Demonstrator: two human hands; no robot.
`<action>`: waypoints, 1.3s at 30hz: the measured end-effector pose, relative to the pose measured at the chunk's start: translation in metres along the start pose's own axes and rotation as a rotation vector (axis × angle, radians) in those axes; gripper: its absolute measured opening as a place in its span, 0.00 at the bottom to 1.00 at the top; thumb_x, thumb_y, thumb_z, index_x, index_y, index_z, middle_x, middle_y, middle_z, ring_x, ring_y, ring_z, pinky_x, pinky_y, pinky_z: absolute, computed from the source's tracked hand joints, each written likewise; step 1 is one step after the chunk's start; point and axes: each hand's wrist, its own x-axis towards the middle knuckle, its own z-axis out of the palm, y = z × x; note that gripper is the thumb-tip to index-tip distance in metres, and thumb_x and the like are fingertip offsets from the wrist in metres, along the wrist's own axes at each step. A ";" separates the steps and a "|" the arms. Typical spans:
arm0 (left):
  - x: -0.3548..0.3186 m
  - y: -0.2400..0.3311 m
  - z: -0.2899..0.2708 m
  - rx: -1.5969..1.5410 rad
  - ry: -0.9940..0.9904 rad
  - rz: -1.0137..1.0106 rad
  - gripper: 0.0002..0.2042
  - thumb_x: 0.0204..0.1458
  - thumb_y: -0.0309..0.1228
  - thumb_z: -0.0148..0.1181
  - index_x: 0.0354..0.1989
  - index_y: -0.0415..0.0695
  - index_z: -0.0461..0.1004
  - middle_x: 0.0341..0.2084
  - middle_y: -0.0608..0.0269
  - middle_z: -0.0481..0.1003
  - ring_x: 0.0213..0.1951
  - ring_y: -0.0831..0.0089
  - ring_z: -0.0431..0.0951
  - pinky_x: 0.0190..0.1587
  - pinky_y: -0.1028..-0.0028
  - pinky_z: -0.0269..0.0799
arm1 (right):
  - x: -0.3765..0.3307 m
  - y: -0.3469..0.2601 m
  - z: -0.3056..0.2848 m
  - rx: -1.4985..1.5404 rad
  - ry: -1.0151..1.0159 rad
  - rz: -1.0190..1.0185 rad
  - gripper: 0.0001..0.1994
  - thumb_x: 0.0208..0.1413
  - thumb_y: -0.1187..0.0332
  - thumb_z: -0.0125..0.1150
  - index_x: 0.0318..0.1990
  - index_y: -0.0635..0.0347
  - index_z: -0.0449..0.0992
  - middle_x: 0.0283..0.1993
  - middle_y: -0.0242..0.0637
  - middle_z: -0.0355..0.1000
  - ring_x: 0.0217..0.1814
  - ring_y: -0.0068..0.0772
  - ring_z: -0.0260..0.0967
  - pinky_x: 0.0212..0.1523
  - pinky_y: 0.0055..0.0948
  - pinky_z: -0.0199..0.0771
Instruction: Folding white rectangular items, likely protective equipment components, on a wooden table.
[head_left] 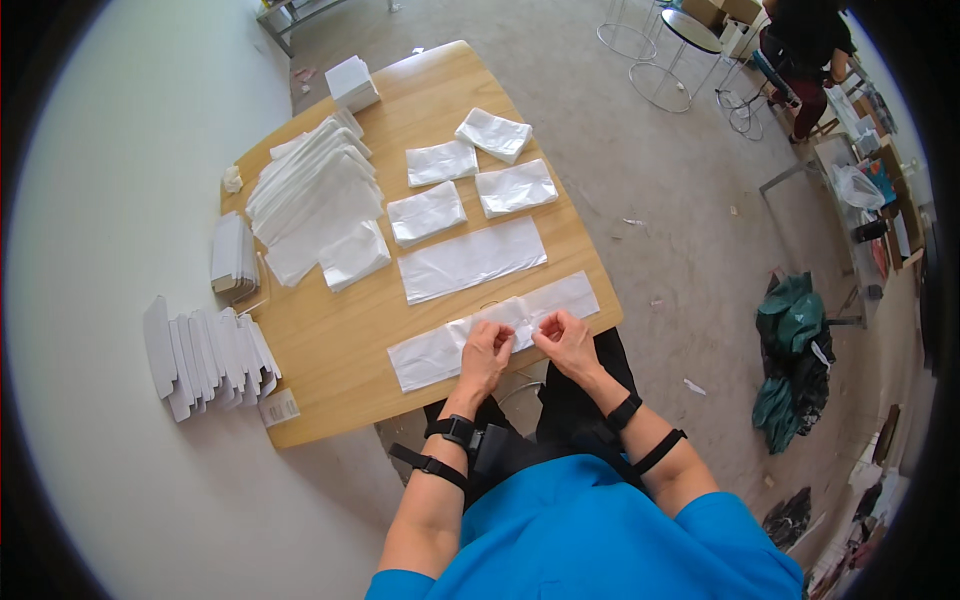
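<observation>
A long, thin white sheet lies flat along the table's near edge. Over its middle, my left hand has its fingers bent and pinched together. Close by on the right, my right hand pinches thumb against fingers, its tips facing the left hand's. Whatever sits between the fingertips is too small to make out. A thin dark curved line shows at the sheet's far edge. Beyond it lies a second long white sheet, and past that are several folded white packets.
Fanned white sheets cover the table's left part, with a folded white bundle beside them. A white block-shaped stack stands at the far end. White flat cartons line the left edge. Stools, a seated person and green bags are rightward.
</observation>
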 end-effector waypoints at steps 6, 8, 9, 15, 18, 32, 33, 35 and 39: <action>0.004 0.008 -0.005 -0.063 -0.095 -0.043 0.09 0.45 0.28 0.66 0.35 0.42 0.77 0.29 0.61 0.72 0.34 0.70 0.73 0.38 0.72 0.72 | -0.009 -0.003 0.010 0.174 0.035 -0.020 0.07 0.48 0.71 0.64 0.33 0.62 0.73 0.27 0.37 0.75 0.26 0.26 0.73 0.30 0.26 0.73; 0.004 0.007 -0.005 -0.047 -0.085 -0.031 0.10 0.44 0.28 0.67 0.35 0.42 0.77 0.29 0.61 0.72 0.33 0.70 0.73 0.38 0.72 0.72 | -0.011 -0.013 0.012 0.194 0.018 -0.023 0.07 0.49 0.71 0.64 0.33 0.62 0.73 0.27 0.37 0.75 0.26 0.26 0.73 0.29 0.26 0.73; 0.004 0.007 -0.003 0.000 -0.078 -0.014 0.09 0.44 0.28 0.67 0.34 0.42 0.77 0.29 0.61 0.72 0.33 0.70 0.73 0.38 0.72 0.72 | -0.011 -0.017 0.011 0.208 0.003 -0.024 0.07 0.49 0.71 0.64 0.33 0.62 0.72 0.27 0.37 0.74 0.26 0.26 0.73 0.29 0.27 0.72; 0.003 0.001 0.001 -0.051 -0.062 -0.042 0.07 0.45 0.26 0.64 0.33 0.42 0.77 0.28 0.61 0.73 0.30 0.70 0.74 0.37 0.73 0.72 | -0.020 -0.010 0.008 -0.001 0.204 -0.010 0.10 0.48 0.67 0.67 0.32 0.63 0.74 0.25 0.35 0.73 0.25 0.24 0.71 0.28 0.25 0.71; 0.004 -0.001 -0.002 -0.090 -0.078 -0.056 0.06 0.46 0.25 0.61 0.34 0.42 0.77 0.28 0.61 0.73 0.31 0.71 0.74 0.37 0.74 0.73 | -0.028 -0.007 0.006 -0.057 0.112 0.040 0.11 0.45 0.65 0.66 0.29 0.63 0.74 0.25 0.40 0.72 0.28 0.38 0.72 0.31 0.33 0.71; 0.004 0.004 -0.006 -0.033 -0.109 -0.035 0.08 0.43 0.28 0.66 0.34 0.44 0.78 0.29 0.63 0.73 0.33 0.69 0.73 0.37 0.72 0.71 | -0.025 -0.017 0.021 0.091 0.086 -0.083 0.07 0.49 0.70 0.64 0.28 0.65 0.75 0.24 0.36 0.71 0.24 0.23 0.67 0.27 0.24 0.68; 0.004 0.004 -0.006 -0.037 -0.110 -0.034 0.07 0.44 0.28 0.66 0.33 0.43 0.78 0.29 0.62 0.73 0.32 0.68 0.73 0.37 0.72 0.71 | -0.025 -0.017 0.021 0.146 0.070 -0.081 0.07 0.50 0.70 0.64 0.29 0.65 0.75 0.24 0.36 0.71 0.25 0.23 0.67 0.27 0.23 0.68; 0.003 0.002 -0.005 -0.042 -0.111 -0.033 0.06 0.45 0.28 0.65 0.32 0.43 0.77 0.28 0.62 0.73 0.32 0.68 0.73 0.37 0.72 0.71 | -0.025 -0.014 0.023 0.136 0.077 -0.089 0.07 0.50 0.70 0.64 0.29 0.65 0.75 0.24 0.35 0.71 0.24 0.23 0.67 0.27 0.24 0.68; 0.003 -0.001 -0.005 -0.093 -0.097 -0.072 0.05 0.47 0.28 0.64 0.31 0.41 0.77 0.27 0.62 0.72 0.31 0.69 0.73 0.36 0.73 0.71 | -0.025 -0.010 0.023 0.061 0.137 -0.028 0.07 0.49 0.69 0.63 0.27 0.64 0.75 0.24 0.40 0.73 0.26 0.34 0.72 0.29 0.31 0.71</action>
